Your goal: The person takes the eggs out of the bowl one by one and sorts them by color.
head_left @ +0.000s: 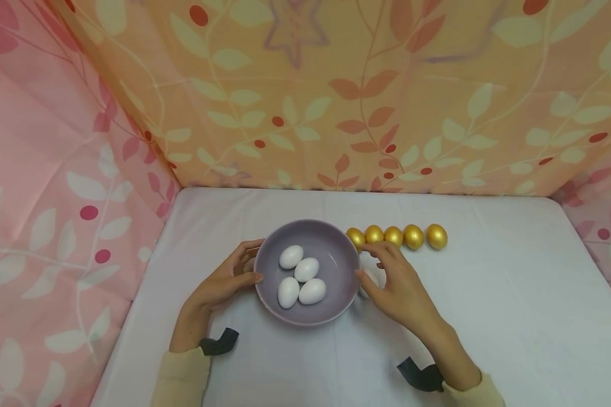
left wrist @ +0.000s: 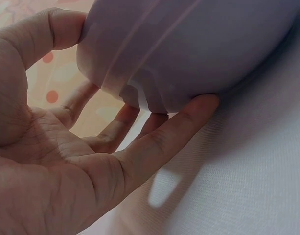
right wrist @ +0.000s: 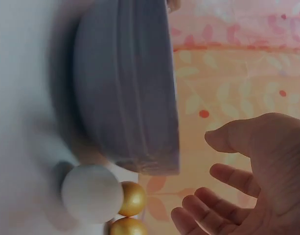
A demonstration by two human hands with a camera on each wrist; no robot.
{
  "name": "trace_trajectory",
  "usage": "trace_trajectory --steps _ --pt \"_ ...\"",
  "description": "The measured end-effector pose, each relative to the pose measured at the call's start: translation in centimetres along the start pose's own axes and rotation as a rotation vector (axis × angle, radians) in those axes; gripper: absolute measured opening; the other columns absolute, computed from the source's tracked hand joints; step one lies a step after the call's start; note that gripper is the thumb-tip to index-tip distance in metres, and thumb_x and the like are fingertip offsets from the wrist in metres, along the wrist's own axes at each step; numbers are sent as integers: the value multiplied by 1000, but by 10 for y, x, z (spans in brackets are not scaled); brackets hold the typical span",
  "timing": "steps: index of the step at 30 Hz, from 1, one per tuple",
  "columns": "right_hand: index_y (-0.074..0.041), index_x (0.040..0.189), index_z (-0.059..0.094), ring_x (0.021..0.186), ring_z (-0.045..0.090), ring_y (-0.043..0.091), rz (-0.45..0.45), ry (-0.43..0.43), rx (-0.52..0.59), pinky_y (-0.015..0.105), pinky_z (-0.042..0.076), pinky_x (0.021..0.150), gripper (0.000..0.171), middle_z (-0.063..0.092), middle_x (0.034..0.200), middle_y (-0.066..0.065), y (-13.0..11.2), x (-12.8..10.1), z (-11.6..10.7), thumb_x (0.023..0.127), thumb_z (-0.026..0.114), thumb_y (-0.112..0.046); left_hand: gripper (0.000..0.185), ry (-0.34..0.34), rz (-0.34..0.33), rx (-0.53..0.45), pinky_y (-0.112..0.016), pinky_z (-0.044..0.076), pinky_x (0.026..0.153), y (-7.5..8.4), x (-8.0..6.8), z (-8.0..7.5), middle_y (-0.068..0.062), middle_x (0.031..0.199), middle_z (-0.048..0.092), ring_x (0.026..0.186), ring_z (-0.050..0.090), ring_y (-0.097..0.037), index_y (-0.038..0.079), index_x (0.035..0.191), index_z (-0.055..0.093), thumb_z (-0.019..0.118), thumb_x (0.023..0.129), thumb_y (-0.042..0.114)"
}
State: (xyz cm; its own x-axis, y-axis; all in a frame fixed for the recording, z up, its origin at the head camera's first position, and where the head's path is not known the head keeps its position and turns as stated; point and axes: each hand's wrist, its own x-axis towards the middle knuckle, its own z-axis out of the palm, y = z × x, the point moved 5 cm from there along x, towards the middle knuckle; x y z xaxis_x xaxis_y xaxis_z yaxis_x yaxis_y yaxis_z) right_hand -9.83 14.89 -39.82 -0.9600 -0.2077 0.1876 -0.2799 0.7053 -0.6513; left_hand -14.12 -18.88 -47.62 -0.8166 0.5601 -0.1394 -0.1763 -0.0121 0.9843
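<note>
While the left hand braces the purple bowl, thumb on the rim and straight fingers under its outer wall as the left wrist view shows, the right hand hangs loose and spread just beside the bowl's right rim, holding nothing. A white egg lies on the white tablecloth by the bowl, under the right palm. Judged step: moving white eggs into the bowl; next move calls for pinching that loose egg and lifting it over the rim. Count: four white eggs in the bowl, one outside, five gold eggs in a row behind the right hand, one bowl.
</note>
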Motion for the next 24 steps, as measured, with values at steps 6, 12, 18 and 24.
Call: trace_trajectory --steps 6,12,18,24 --pt "-12 138 63 117 66 27 -140 -80 -13 47 59 94 45 65 132 7 -21 17 3 95 78 -18 74 0 5 -5 -32 55 100 -1 1 1 -23 166 33 140 52 -21 14 162 31 67 98 2" --pt "-11 134 67 124 63 23 -306 -242 -22 45 54 106 40 65 132 4 -35 39 8 95 76 -14 74 -2 1 -15 -32 54 102 -4 5 3 -22 166 32 145 47 -30 15 162 31 66 98 0" --pt "-15 129 70 118 64 21 -392 -396 -90 43 54 102 32 67 127 2 -48 59 20 97 73 -13 74 8 -8 -22 -32 54 101 -5 5 1 -23 166 30 146 45 -36 14 161 31 65 98 -2" --pt "-13 127 71 115 64 18 -402 -546 -109 38 55 100 30 67 124 2 -58 74 43 97 68 -11 74 9 -3 -33 -32 55 100 -2 2 1 -24 166 30 144 48 -33 15 161 31 66 98 0"
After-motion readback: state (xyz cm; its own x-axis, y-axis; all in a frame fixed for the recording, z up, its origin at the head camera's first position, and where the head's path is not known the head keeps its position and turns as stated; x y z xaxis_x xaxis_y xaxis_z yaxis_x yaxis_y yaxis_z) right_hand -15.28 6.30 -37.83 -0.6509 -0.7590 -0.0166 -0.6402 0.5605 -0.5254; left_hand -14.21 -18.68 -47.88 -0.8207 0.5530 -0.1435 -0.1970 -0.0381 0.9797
